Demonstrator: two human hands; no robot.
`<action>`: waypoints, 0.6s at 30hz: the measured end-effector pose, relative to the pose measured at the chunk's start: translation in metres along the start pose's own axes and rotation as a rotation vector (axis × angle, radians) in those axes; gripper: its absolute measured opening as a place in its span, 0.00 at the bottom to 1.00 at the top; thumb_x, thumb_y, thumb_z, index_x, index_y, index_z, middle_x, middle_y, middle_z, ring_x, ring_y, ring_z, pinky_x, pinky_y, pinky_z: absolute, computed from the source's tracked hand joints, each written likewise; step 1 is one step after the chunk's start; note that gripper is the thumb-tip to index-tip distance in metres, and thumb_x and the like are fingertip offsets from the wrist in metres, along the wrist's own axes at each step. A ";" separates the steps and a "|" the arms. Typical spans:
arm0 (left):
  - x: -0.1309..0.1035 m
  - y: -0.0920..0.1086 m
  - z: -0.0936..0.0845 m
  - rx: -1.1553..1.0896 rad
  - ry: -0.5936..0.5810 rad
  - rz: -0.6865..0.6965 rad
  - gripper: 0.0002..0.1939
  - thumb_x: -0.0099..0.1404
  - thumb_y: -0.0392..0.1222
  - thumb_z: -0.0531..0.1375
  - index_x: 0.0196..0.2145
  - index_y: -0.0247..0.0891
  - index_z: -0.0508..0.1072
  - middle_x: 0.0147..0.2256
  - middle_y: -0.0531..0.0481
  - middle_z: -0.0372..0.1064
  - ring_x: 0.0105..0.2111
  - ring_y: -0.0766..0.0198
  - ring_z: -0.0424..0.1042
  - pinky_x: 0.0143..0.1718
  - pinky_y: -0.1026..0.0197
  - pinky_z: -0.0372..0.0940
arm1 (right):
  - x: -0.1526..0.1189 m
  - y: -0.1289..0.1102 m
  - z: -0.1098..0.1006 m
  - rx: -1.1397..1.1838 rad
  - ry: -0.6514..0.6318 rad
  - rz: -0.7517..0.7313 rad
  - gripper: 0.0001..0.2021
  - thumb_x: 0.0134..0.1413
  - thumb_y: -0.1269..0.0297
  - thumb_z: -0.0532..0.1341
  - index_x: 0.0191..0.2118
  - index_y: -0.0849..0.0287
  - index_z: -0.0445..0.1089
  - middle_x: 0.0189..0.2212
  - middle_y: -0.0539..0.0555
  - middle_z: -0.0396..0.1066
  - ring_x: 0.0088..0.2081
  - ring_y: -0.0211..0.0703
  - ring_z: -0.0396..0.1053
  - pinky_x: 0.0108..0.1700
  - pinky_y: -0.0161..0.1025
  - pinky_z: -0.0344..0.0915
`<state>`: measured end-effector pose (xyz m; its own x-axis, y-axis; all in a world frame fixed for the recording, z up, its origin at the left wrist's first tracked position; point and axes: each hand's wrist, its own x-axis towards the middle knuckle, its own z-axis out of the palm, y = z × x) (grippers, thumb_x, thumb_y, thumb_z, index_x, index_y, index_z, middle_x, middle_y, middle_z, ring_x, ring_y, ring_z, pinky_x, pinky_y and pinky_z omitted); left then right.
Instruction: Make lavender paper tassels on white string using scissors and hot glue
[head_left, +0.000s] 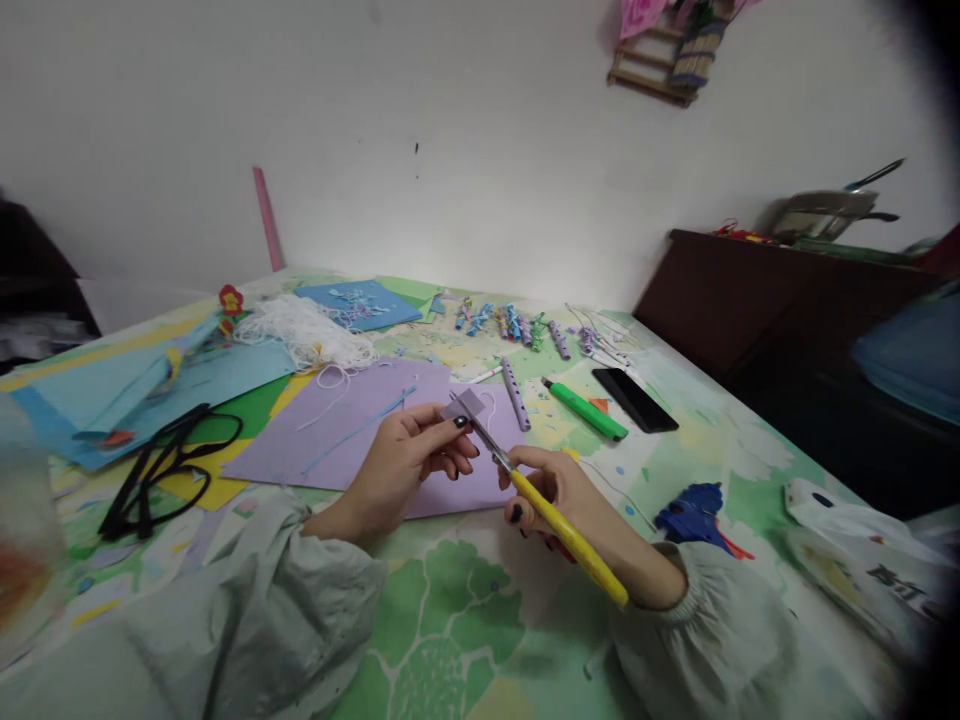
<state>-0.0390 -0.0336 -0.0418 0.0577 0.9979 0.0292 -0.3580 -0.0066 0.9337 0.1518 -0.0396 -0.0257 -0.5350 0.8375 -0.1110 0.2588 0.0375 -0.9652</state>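
Pinched in my left hand [424, 447] is a small purple paper piece [471, 402], above a larger purple sheet [300, 440]. My right hand [559, 495] is closed round scissors [574, 540] with a long yellow handle. The metal blades point up and left and lie at the small piece, close to my left thumb. Whether the blades have cut into it is too small to tell. A rolled purple paper tube with dark spots [515, 395] rests just beyond the blades. A thin blue strip [360, 430] lies across the purple sheet.
Black glasses [169, 465] lie at the left, near blue sheets [247, 370]. White string [307, 330] is heaped behind. Several small paper rolls [514, 323] lie at the back. A green cutter [585, 408], black phone [634, 399] and dark blue crumpled item [690, 512] are on the right.
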 end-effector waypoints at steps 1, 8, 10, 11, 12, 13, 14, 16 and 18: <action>0.000 0.000 0.000 0.001 0.000 0.004 0.07 0.55 0.39 0.66 0.26 0.32 0.74 0.22 0.50 0.74 0.19 0.70 0.71 0.19 0.71 0.61 | 0.000 0.000 0.000 0.004 -0.002 -0.008 0.16 0.40 0.57 0.69 0.29 0.57 0.61 0.16 0.40 0.51 0.16 0.28 0.48 0.17 0.28 0.45; -0.001 0.000 0.002 0.008 -0.008 0.010 0.07 0.56 0.39 0.65 0.26 0.32 0.73 0.22 0.49 0.74 0.19 0.70 0.70 0.18 0.70 0.61 | 0.001 0.003 0.002 -0.023 0.014 -0.016 0.16 0.41 0.58 0.69 0.29 0.57 0.61 0.17 0.41 0.52 0.16 0.28 0.48 0.17 0.29 0.44; -0.001 0.000 0.002 0.015 -0.003 0.008 0.07 0.55 0.39 0.65 0.26 0.32 0.73 0.22 0.49 0.74 0.18 0.70 0.70 0.19 0.70 0.61 | 0.002 0.003 0.003 -0.032 0.035 -0.009 0.17 0.40 0.57 0.70 0.29 0.57 0.61 0.17 0.41 0.53 0.16 0.28 0.48 0.17 0.29 0.44; -0.001 0.001 0.003 0.018 -0.001 0.005 0.07 0.55 0.39 0.65 0.26 0.32 0.73 0.22 0.49 0.74 0.18 0.70 0.70 0.19 0.70 0.61 | 0.002 0.003 0.003 -0.029 0.040 -0.012 0.17 0.40 0.57 0.70 0.29 0.57 0.61 0.17 0.41 0.53 0.16 0.28 0.48 0.17 0.29 0.44; -0.002 0.001 0.003 0.020 0.000 0.003 0.07 0.55 0.39 0.65 0.26 0.32 0.73 0.22 0.49 0.74 0.19 0.70 0.70 0.19 0.70 0.61 | 0.002 0.003 0.004 -0.023 0.042 -0.016 0.17 0.40 0.57 0.70 0.29 0.57 0.61 0.17 0.41 0.53 0.16 0.28 0.48 0.17 0.29 0.44; -0.002 0.001 0.003 0.021 0.001 0.003 0.07 0.55 0.39 0.65 0.26 0.32 0.73 0.22 0.49 0.74 0.19 0.70 0.70 0.19 0.70 0.61 | 0.002 0.004 0.004 -0.013 0.041 -0.022 0.17 0.40 0.57 0.70 0.29 0.57 0.61 0.17 0.41 0.52 0.16 0.27 0.47 0.17 0.29 0.44; -0.002 0.002 0.004 0.021 0.002 0.003 0.07 0.55 0.39 0.65 0.26 0.32 0.73 0.22 0.49 0.74 0.19 0.70 0.70 0.19 0.70 0.61 | 0.002 0.005 0.005 -0.003 0.037 -0.027 0.17 0.40 0.58 0.70 0.29 0.57 0.61 0.16 0.40 0.52 0.16 0.27 0.47 0.17 0.29 0.44; -0.002 0.002 0.004 0.019 0.005 0.005 0.07 0.56 0.39 0.65 0.26 0.33 0.73 0.22 0.49 0.74 0.19 0.70 0.70 0.19 0.69 0.61 | 0.002 0.007 0.005 0.012 0.032 -0.032 0.16 0.41 0.58 0.70 0.29 0.57 0.62 0.15 0.39 0.50 0.15 0.27 0.46 0.17 0.29 0.44; -0.002 0.001 0.003 0.019 0.004 0.006 0.07 0.55 0.39 0.65 0.25 0.33 0.73 0.22 0.49 0.74 0.19 0.70 0.70 0.19 0.69 0.61 | 0.003 0.010 0.004 0.006 0.034 -0.032 0.16 0.41 0.59 0.70 0.28 0.57 0.61 0.15 0.39 0.49 0.15 0.27 0.45 0.16 0.29 0.42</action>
<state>-0.0365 -0.0360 -0.0393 0.0521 0.9981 0.0333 -0.3402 -0.0136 0.9403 0.1494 -0.0391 -0.0367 -0.5151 0.8541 -0.0719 0.2375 0.0616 -0.9694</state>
